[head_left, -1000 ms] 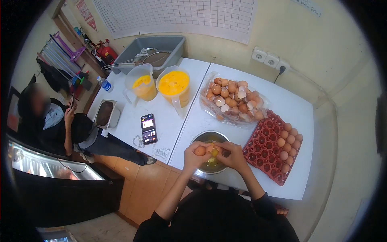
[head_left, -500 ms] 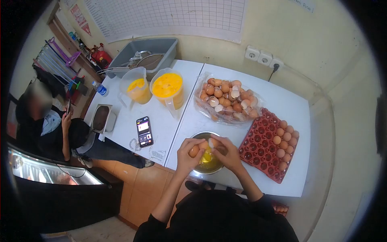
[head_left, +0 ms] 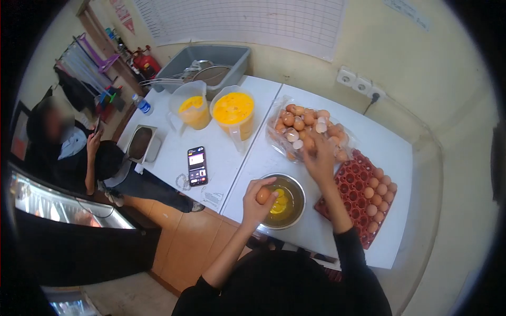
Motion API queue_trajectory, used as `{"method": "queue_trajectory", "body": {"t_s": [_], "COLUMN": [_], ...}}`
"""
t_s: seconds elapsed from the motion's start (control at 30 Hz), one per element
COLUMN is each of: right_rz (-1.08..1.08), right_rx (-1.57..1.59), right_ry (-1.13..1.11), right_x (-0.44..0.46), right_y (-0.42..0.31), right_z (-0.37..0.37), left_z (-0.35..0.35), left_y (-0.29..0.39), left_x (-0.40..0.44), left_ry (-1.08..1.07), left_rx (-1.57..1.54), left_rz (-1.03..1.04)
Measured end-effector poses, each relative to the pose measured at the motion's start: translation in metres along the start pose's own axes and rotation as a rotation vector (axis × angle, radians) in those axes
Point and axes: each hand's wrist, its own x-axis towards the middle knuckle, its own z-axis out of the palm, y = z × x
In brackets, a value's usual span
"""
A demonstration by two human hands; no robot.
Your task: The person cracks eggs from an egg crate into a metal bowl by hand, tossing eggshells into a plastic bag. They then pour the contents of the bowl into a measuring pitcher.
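A brown egg (head_left: 263, 196) is held in my left hand (head_left: 256, 203), over the left rim of a metal bowl (head_left: 301, 206). Yellow yolks (head_left: 279, 201) in clear liquid lie inside the bowl. My right hand (head_left: 320, 160) reaches over the near side of a clear plastic bag (head_left: 278, 138) heaped with brown eggshells (head_left: 299, 124). Its fingers are at the shells, and a brown shell shows by the fingertips. Right of the bowl, partly behind my right forearm, is a red egg tray (head_left: 350, 185) with several whole eggs (head_left: 377, 199) along its right side.
Two jugs of yellow egg (head_left: 192, 111) (head_left: 233, 113) stand at the back left, before a grey tub (head_left: 238, 63). A phone (head_left: 197, 166), a metal container (head_left: 153, 147) and a bottle (head_left: 142, 104) lie further left. A seated person (head_left: 74, 147) holds a phone.
My hands have parted. My right hand has moved from above the bowl up to the bag of shells. My left hand still holds its egg, and more yolk shows in the bowl.
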Motion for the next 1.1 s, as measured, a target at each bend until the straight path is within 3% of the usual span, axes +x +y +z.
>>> {"method": "queue_trajectory", "body": {"t_s": [0.03, 0.1, 0.2, 0.33, 0.4, 0.6, 0.73, 0.8, 0.9, 1.1], "right_rz": [-0.01, -0.29, -0.301, -0.233, -0.211, 0.029, 0.424, 0.682, 0.864, 0.808], "right_rx": [0.012, -0.347, -0.526, -0.538, -0.365, -0.371, -0.505, -0.729, -0.741, -0.86], "right_ry": [-0.005, 0.016, -0.079, -0.146, -0.075, 0.121, 0.363, 0.367, 0.326, 0.241], "right_x": [0.014, 0.032, 0.033, 0.016, 0.006, -0.079, -0.168, -0.198, -0.221, -0.218], "right_y": [0.008, 0.025, 0.036, 0.036, 0.04, 0.005, 0.037, 0.033, 0.037, 0.059], "right_z": [0.005, 0.016, 0.024, 0.027, 0.029, -0.049, -0.108, -0.142, -0.174, -0.176], "left_z": [0.001, 0.005, 0.006, 0.006, 0.005, 0.009, 0.008, 0.008, 0.01, 0.021], "left_y": [-0.002, -0.004, -0.008, -0.012, -0.018, -0.026, -0.021, -0.024, -0.019, -0.019], "left_x": [-0.001, -0.005, -0.008, -0.012, -0.012, -0.014, -0.018, -0.019, -0.018, -0.015], "left_ry": [-0.004, 0.006, 0.02, 0.016, -0.001, -0.053, -0.093, -0.097, -0.12, -0.166], "left_rx": [-0.012, -0.058, -0.03, -0.034, -0.037, -0.135, -0.168, -0.189, -0.185, -0.184], "left_rz": [-0.023, -0.066, -0.042, -0.07, -0.061, -0.178, -0.29, -0.315, -0.283, -0.296]}}
